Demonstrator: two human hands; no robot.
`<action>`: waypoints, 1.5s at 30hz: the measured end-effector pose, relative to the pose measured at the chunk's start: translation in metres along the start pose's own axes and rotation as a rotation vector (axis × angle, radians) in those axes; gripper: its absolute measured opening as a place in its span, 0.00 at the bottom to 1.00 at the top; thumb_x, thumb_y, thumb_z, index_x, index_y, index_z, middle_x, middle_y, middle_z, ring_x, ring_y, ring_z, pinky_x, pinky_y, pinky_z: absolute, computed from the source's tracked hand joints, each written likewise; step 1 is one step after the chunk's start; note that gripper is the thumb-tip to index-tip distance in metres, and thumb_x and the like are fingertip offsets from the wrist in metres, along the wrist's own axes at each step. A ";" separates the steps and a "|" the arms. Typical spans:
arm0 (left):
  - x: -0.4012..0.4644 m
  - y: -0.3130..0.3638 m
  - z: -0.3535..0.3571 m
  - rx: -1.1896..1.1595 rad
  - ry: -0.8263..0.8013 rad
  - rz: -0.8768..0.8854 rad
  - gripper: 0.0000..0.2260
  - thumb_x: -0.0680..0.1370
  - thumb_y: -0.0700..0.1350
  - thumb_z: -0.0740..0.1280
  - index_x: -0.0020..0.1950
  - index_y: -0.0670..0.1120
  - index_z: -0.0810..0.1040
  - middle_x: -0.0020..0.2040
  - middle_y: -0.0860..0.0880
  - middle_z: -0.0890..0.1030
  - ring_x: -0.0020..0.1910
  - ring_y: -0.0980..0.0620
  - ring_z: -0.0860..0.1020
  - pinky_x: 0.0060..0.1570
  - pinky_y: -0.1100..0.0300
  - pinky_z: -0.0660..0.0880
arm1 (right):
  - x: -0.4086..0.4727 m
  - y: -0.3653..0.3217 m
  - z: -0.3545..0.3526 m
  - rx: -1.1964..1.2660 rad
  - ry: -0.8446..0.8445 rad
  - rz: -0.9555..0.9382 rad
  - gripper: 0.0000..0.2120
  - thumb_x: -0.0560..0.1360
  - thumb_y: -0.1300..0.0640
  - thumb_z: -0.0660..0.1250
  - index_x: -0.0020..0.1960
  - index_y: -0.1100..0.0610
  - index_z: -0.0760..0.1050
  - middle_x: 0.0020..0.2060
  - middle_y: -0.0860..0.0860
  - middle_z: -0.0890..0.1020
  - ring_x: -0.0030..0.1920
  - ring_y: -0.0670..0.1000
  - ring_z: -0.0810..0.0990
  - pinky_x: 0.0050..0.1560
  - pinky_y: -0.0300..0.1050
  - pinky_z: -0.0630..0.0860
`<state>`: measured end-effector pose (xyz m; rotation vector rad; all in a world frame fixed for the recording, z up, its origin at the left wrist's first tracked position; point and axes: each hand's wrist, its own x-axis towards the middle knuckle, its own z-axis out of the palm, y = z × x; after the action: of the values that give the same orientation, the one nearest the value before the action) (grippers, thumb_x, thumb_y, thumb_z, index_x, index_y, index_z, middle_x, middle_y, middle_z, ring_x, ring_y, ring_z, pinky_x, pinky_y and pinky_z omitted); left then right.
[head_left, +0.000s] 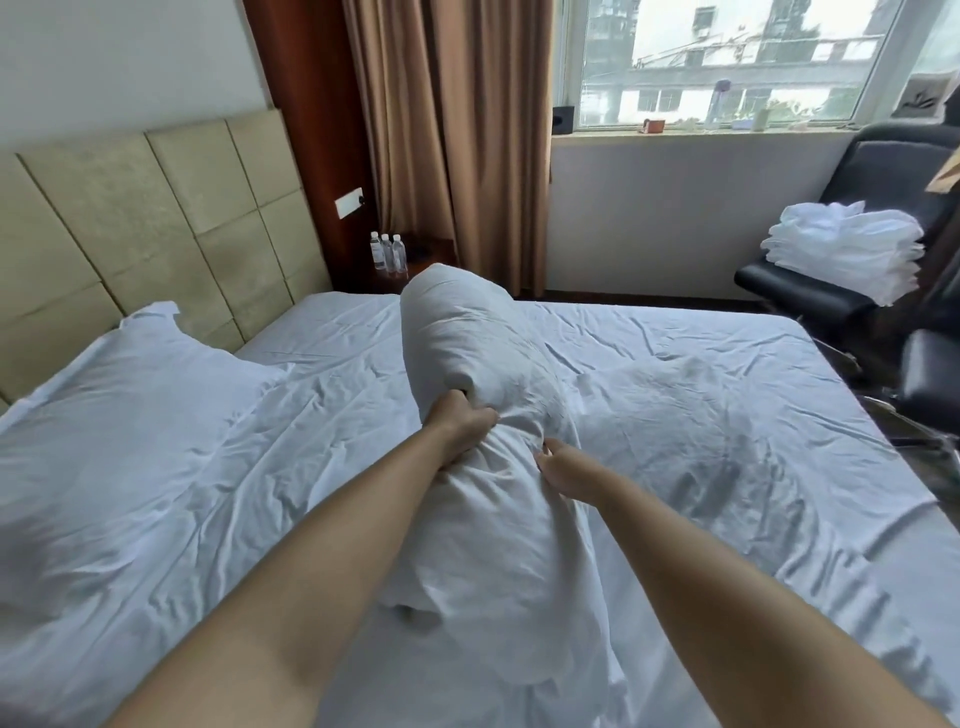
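Two bare hands work at the middle of a white pillow (467, 332) lying on the bed (727, 338). Its long axis runs straight away from the person, far end raised toward the water bottles (387, 252). The left hand (460, 423) is farther forward, fingers dug into a fold and gripping it. The right hand (563, 470) lies against the cloth just beside it, a little apart; whether it pinches the cloth cannot be told. A second pillow (119, 374) lies to the left and folded linen (852, 249) sits on a chair to the right, both well clear.
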<state>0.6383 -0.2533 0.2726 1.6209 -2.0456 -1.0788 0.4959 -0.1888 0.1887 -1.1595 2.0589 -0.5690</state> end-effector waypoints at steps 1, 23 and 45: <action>-0.005 0.012 0.007 0.006 0.010 0.002 0.19 0.75 0.47 0.66 0.61 0.36 0.72 0.60 0.40 0.76 0.60 0.42 0.74 0.61 0.55 0.72 | 0.000 0.006 -0.008 0.021 -0.007 -0.012 0.22 0.82 0.50 0.53 0.73 0.58 0.64 0.70 0.58 0.69 0.71 0.58 0.66 0.71 0.48 0.60; -0.039 0.287 0.360 0.155 -0.191 0.023 0.05 0.70 0.42 0.69 0.43 0.42 0.77 0.38 0.47 0.75 0.39 0.49 0.76 0.39 0.55 0.75 | -0.045 0.319 -0.266 0.608 -0.258 0.104 0.08 0.78 0.52 0.61 0.55 0.50 0.76 0.45 0.49 0.80 0.43 0.47 0.77 0.38 0.36 0.74; 0.020 0.216 0.451 -0.455 -0.599 -0.221 0.05 0.77 0.34 0.62 0.45 0.39 0.77 0.34 0.43 0.80 0.31 0.51 0.79 0.27 0.64 0.76 | 0.002 0.355 -0.253 0.200 -0.325 0.426 0.30 0.61 0.50 0.72 0.61 0.58 0.75 0.54 0.53 0.79 0.53 0.53 0.79 0.47 0.41 0.75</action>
<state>0.1880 -0.0939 0.1236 1.4120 -1.7418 -2.1359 0.1075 -0.0023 0.1207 -0.6223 1.8415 -0.3403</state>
